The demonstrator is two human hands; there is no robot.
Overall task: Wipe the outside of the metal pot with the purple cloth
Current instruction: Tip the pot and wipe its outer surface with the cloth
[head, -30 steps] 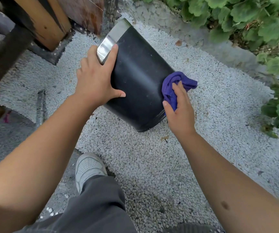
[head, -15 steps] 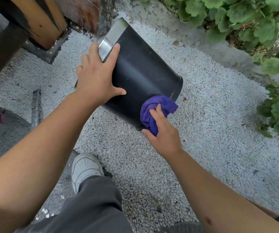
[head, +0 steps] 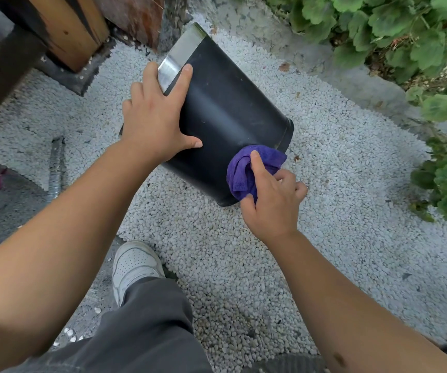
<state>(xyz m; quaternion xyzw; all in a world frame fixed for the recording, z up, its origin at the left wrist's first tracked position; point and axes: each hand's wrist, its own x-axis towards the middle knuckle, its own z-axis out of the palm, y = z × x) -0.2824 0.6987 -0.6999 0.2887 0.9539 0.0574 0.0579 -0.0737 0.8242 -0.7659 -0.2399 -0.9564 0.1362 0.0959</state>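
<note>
No writing shows on the tilted black metal pot (head: 225, 114) on the gravel (head: 338, 211). The left hand (head: 155, 122) lies spread flat on its wall, while the right hand (head: 273, 203) grips the purple cloth (head: 246, 170), now lower at the pot's near bottom edge than a second ago.

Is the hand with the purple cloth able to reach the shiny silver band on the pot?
Probably yes: the right hand only needs to slide the cloth up the pot; the left hand covers just one end of the band.

Pot (head: 230, 117) tilted on gravel (head: 324, 211); cloth (head: 246, 170) against its lower right edge.
</note>
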